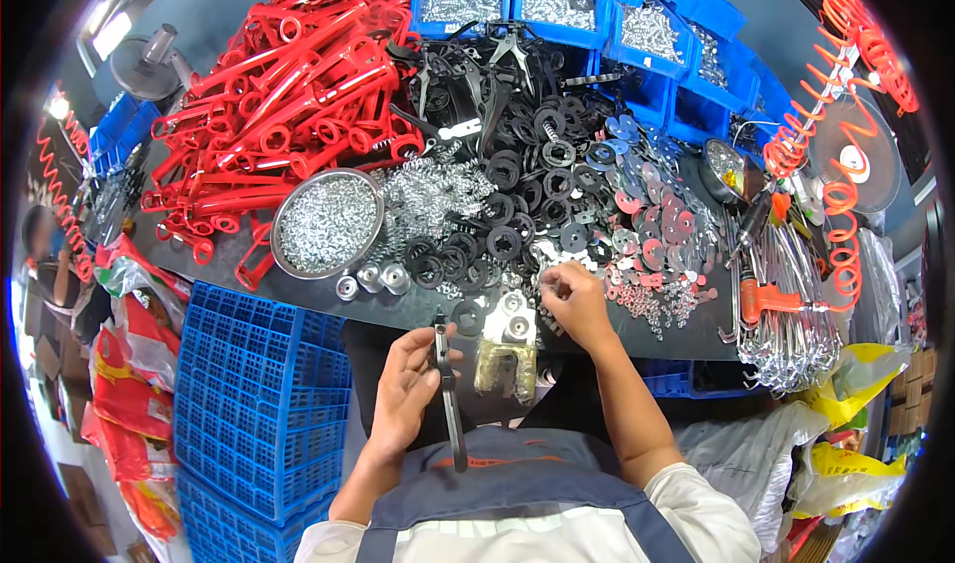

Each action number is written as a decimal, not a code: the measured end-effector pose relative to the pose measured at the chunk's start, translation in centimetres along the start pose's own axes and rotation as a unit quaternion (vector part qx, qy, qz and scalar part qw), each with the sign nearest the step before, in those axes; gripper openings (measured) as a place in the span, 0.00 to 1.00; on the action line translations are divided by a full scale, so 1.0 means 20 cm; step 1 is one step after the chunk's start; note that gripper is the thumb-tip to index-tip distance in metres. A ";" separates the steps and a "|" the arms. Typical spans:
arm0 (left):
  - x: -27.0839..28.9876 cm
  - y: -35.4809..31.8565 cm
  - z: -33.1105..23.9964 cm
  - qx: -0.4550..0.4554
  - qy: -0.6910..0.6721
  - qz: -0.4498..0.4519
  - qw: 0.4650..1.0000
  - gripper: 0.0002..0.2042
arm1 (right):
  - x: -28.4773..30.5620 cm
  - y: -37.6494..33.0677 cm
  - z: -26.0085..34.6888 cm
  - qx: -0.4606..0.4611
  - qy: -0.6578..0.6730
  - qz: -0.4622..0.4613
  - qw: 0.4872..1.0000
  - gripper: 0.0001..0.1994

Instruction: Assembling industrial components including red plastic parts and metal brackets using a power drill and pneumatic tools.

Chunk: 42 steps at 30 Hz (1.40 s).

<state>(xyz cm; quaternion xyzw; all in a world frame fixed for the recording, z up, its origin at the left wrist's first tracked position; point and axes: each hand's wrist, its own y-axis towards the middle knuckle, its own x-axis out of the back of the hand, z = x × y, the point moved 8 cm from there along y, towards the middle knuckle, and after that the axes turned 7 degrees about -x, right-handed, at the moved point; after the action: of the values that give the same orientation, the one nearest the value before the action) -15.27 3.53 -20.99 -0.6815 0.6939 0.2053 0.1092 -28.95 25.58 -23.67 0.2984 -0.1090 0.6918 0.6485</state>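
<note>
Low in the center of the frame, the left hand (403, 389) has its grip closed around one long black part (452, 414), held near upright just before the surface (408, 309). Right of it, the right hand (577, 299) pinches its fingertips together at the parts; whether that grip holds anything, I cannot tell. Between the hands stands one metal fixture (496, 322). Left of center are one round bowl (277, 245) and three silver caps (370, 278). Upper left, red handles (288, 95) lie heaped beyond counting; along the top, at least four blue bins (557, 33) hold small metal pieces.
</note>
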 end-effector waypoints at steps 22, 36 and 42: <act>-0.07 0.03 0.00 -0.110 0.349 -0.085 0.927 0.13 | -0.10 -0.37 0.50 0.033 0.206 -0.004 0.978 0.09; 0.00 0.02 -0.02 -0.091 0.326 -0.112 0.934 0.12 | -0.20 -0.37 0.49 0.008 0.241 0.042 0.970 0.09; 0.02 0.00 0.04 -0.072 0.259 -0.128 0.955 0.11 | -0.17 -0.40 0.56 0.082 0.200 0.000 0.976 0.08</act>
<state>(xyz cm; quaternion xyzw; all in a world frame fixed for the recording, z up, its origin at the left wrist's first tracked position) -15.31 3.47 -21.97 -0.8005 0.5886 0.0553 -0.0983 -18.23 17.84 -18.57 0.2060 0.0801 0.7440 0.6306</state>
